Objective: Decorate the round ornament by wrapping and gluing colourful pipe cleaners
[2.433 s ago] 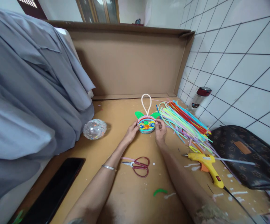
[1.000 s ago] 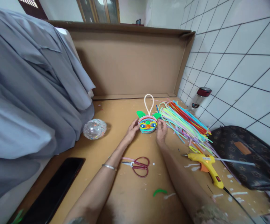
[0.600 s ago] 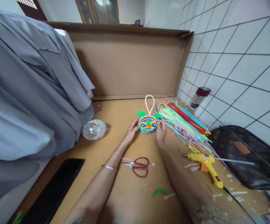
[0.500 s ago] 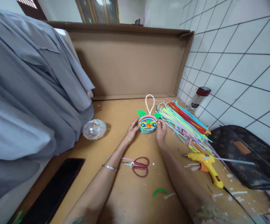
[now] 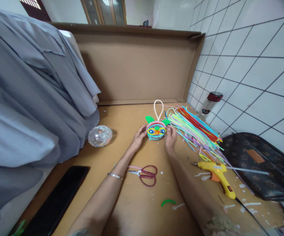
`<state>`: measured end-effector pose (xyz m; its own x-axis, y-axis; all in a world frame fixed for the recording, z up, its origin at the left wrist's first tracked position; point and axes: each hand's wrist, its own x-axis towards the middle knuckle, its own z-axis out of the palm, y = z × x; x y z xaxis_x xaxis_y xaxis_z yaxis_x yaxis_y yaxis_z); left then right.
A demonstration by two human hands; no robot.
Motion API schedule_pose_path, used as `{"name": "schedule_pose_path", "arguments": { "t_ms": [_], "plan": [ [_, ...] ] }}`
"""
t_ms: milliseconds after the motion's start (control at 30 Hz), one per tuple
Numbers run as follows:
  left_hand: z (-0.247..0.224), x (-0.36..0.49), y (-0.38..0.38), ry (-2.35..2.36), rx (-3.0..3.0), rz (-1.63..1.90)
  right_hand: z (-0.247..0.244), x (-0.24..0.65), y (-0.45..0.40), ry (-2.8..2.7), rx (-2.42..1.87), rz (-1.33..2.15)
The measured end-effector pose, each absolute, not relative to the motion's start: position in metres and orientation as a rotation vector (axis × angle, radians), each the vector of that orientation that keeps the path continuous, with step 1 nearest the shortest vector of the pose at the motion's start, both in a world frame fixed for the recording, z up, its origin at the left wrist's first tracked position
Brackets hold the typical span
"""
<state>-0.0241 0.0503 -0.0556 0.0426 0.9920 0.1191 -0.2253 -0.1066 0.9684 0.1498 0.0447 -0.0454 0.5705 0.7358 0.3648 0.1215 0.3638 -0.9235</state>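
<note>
A round ornament (image 5: 156, 134) wrapped in colourful pipe cleaners sits on the table, its blue eyes and orange nose towards me. Two green leaf-like ears and a cream loop (image 5: 159, 109) rise from its top. My left hand (image 5: 139, 137) grips its left side, fingers curled against the edge. On the opposite side my right hand (image 5: 170, 137) holds it with bent fingers; some fingertips are hidden. Red-handled scissors (image 5: 148, 176) lie between my forearms, blades pointing left. A bent green pipe cleaner piece (image 5: 168, 202) rests nearer to me.
Pipe cleaners (image 5: 193, 126) are heaped at the right, before a lidded bottle (image 5: 209, 105) and a dark bag (image 5: 259, 164). A yellow glue gun (image 5: 217, 170) lies near my right forearm. Leftward are a clear ball (image 5: 100, 136), a black phone (image 5: 58, 200) and draped grey cloth (image 5: 46, 98).
</note>
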Motion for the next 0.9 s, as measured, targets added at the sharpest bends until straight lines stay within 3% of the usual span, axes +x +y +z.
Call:
{"name": "schedule_pose_path", "arguments": {
  "t_ms": [400,900],
  "plan": [
    [-0.031,-0.035,0.029,1.324,1.388,1.652,-0.044,0.156,0.041,-0.926,-1.349,0.121],
    [-0.007,-0.034,-0.022,1.381,1.341,1.702,0.001,0.150,0.010,-1.010,-1.197,0.265]
  ]
}}
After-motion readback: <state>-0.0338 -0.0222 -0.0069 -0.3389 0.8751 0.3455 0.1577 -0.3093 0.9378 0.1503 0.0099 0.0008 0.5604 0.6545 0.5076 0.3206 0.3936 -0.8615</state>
